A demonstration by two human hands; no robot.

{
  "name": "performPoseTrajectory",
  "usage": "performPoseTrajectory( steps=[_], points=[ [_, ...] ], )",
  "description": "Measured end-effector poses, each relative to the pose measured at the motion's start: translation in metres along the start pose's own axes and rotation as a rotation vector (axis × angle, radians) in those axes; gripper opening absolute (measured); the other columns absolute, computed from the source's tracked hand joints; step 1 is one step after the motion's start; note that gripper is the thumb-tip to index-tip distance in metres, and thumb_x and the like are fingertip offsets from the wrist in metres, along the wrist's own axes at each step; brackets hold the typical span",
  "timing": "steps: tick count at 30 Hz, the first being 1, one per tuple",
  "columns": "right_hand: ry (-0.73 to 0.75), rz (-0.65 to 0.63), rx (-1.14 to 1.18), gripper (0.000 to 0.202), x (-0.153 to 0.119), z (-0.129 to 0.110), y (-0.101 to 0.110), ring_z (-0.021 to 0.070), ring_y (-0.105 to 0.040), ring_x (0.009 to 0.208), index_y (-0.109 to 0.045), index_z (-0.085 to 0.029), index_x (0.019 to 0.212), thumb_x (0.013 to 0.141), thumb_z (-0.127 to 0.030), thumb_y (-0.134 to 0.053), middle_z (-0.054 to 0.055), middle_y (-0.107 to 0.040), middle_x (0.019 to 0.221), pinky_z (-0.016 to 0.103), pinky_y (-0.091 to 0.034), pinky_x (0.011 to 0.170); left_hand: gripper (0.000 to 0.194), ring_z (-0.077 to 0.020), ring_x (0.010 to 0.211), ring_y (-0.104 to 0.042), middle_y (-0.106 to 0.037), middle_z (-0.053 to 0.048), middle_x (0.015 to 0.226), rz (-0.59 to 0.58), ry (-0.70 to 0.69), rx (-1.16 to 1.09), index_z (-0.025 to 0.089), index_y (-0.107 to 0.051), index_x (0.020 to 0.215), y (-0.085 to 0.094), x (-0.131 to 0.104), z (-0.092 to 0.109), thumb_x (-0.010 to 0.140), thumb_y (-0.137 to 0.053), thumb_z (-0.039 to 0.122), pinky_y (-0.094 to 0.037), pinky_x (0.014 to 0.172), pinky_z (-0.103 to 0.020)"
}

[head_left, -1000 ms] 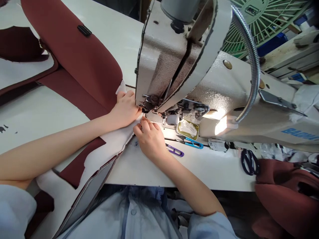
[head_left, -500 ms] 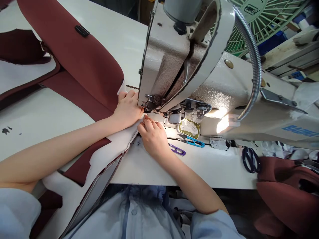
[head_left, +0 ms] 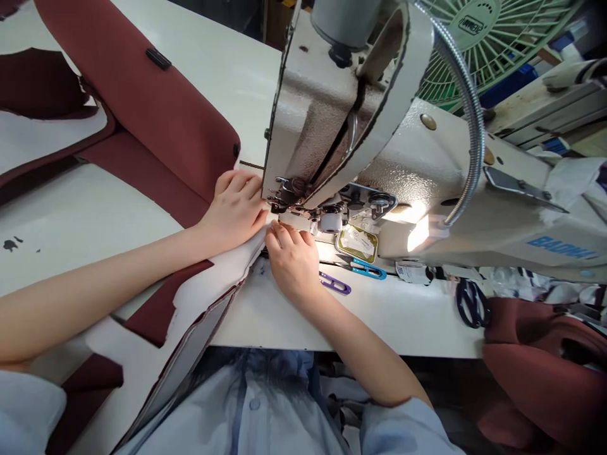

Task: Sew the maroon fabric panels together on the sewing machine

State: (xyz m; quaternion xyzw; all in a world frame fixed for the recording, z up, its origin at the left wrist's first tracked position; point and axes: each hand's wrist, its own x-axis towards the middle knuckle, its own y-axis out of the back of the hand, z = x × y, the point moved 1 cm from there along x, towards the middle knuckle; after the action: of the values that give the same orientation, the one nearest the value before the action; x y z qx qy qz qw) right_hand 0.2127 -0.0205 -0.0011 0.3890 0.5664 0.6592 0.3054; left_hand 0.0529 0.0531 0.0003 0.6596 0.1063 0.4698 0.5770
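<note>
Maroon fabric with a white backing [head_left: 197, 291] runs under the head of a sewing machine [head_left: 303, 126]. My left hand [head_left: 233, 212] lies on this fabric just left of the presser foot, fingers stretched out and slightly bent, pressing it down. Right in front of the needle area, my right hand [head_left: 294, 256] has its fingers closed on the fabric's edge; the fingertips are partly hidden beneath the machine head. A grey-lined layer [head_left: 194, 347] hangs from the seam edge toward my lap. The larger maroon panel [head_left: 156, 101] with a black clip spreads to the left.
Blue thread snips [head_left: 367, 268] and purple snips [head_left: 336, 283] lie right of my right hand, near a small green-rimmed tin [head_left: 358, 243]. Black-handled scissors [head_left: 472, 303] lie farther right. Maroon pieces [head_left: 540, 360] are heaped at the right, and a green fan [head_left: 474, 38] stands behind.
My left hand has shifted slightly left, its fingers drawn back a little from the machine. The white tab by the panel's end is no longer seen. My right hand has barely moved.
</note>
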Motion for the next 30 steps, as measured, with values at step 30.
performPoseTrajectory(
  steps=[30],
  points=[
    [0.001, 0.062, 0.044, 0.029, 0.001, 0.002, -0.003, 0.0228, -0.059, 0.11, -0.065, -0.011, 0.121, 0.105, -0.014, -0.041, 0.013, -0.069, 0.127, 0.038, -0.042, 0.082, 0.024, -0.0272, 0.106, -0.065, -0.074, -0.009, 0.103, -0.12, -0.127, -0.061, 0.015, -0.071, 0.105, 0.003, -0.016, 0.008, 0.097, -0.049, 0.019, -0.047, 0.082, -0.043]
  ],
)
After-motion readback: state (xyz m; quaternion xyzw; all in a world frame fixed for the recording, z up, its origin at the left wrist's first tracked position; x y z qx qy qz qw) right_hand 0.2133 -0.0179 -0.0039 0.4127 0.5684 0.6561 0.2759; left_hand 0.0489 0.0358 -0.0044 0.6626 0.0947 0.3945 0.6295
